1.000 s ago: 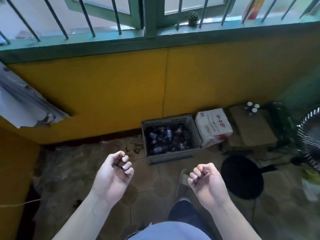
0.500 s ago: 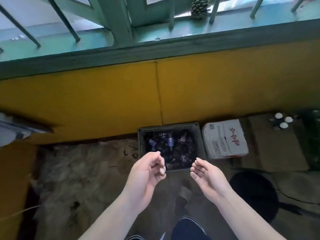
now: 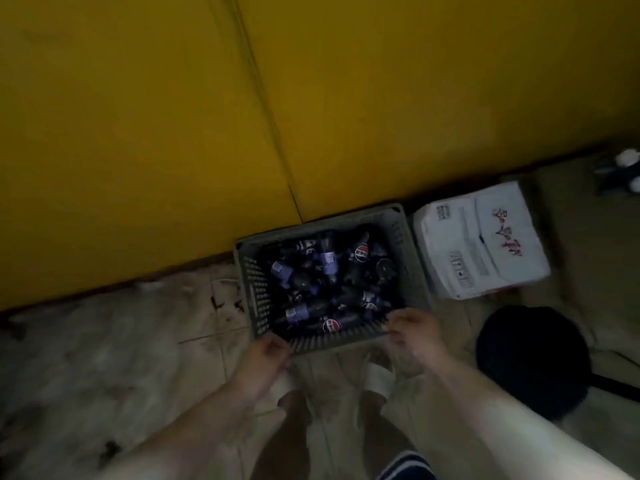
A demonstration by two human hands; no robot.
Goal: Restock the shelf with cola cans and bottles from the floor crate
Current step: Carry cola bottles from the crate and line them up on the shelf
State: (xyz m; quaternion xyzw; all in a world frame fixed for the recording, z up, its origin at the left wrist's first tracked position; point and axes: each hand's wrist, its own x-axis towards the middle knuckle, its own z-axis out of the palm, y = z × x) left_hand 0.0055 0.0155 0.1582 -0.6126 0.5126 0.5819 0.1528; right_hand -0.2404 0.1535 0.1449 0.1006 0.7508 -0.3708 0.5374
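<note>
The bottles (image 3: 325, 282) lie heaped every way in the crate (image 3: 410, 271), at the centre of the frame against the foot of the wall (image 3: 173, 133). They are dark, with blue labels and round red-white-blue marks. Whether any cans lie among them is too blurred to tell.

Full bottles should be fairly heavy, smooth and ready to roll. Each is best taken round the body or neck, top ones first, since the pile may shift as one comes out. The crate is grey slotted plastic, stiff but likely to flex under this load. If it is lifted whole, the two near corners of the rim, or both side rims, look the safest hold.

The left hand (image 3: 266, 355) is at the near left corner of the crate, and the right hand (image 3: 412, 334) is over the near right rim. Both have curled fingers. Blur hides whether either grips the rim.

A white printed box (image 3: 481, 244) stands just right of the crate. A black disc (image 3: 530, 355) lies on the floor (image 3: 104, 358) at lower right.
</note>
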